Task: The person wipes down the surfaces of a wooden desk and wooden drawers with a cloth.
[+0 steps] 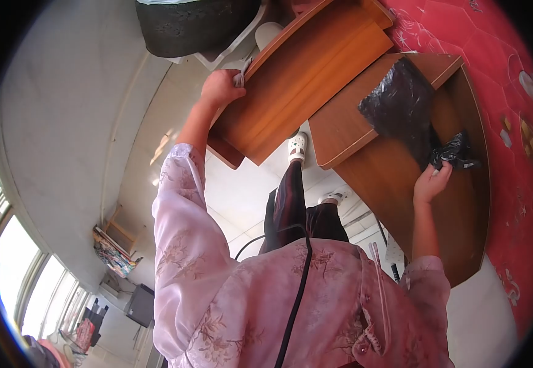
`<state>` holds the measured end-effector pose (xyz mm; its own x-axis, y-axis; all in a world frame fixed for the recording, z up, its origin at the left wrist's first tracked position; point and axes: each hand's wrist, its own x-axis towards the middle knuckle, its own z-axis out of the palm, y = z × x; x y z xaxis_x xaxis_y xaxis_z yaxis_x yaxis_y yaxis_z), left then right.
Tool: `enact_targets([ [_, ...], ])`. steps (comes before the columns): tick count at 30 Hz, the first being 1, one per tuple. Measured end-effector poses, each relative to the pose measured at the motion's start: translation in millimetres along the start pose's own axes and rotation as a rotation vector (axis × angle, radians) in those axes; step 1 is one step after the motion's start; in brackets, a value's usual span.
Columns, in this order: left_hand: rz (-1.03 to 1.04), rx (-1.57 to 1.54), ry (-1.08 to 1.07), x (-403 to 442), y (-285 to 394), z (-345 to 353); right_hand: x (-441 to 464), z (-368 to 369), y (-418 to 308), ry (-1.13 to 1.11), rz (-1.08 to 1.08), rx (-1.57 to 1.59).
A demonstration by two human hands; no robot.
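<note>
My left hand (222,89) is closed at the near edge of a brown wooden furniture piece (303,80) with raised sides. A crumpled whitish cloth (240,78) sticks out of its fingers against the wood. On the other side my right hand (432,183) grips the gathered end of a black plastic bag (453,152). The bag's wide part (401,101) spreads over the top of a second brown wooden unit (352,122), whose open inner panel lies beneath my right hand.
A red patterned bed cover (512,184) borders the wooden unit on the right. A dark bin-like container (199,27) stands at the upper left. Below are the pale tiled floor (235,190) and my white clogs (297,146). A black cable (297,294) hangs across my front.
</note>
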<state>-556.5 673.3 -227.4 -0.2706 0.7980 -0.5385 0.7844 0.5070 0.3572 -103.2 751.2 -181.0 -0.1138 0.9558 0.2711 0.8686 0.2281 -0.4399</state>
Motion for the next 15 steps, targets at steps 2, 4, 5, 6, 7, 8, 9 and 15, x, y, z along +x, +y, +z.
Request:
enact_targets([
  [2, -0.016, -0.012, 0.026, 3, -2, 3, 0, 0, 0, 0.0, -0.01, -0.006],
  [4, 0.016, 0.016, -0.029, 10, -4, -1, 0, -1, 0, 0.002, -0.017, -0.007],
  [5, 0.04, 0.044, -0.085, 11, -6, -2, 0, -1, 1, -0.003, -0.014, -0.016],
  [6, 0.041, 0.051, -0.09, 12, -8, -4, 0, 0, 1, -0.006, -0.009, -0.024],
  [7, 0.049, 0.039, -0.08, 13, -10, -3, 0, 1, 1, -0.005, 0.0, -0.024],
  [8, 0.059, 0.026, -0.073, 13, -10, -3, 0, 1, 2, -0.007, 0.005, -0.01],
  [9, 0.064, 0.034, -0.083, 13, -10, -4, 0, 0, 4, -0.011, 0.011, 0.002],
  [15, 0.047, 0.037, -0.087, 12, -6, -7, -1, 1, 1, 0.002, 0.058, 0.021],
])
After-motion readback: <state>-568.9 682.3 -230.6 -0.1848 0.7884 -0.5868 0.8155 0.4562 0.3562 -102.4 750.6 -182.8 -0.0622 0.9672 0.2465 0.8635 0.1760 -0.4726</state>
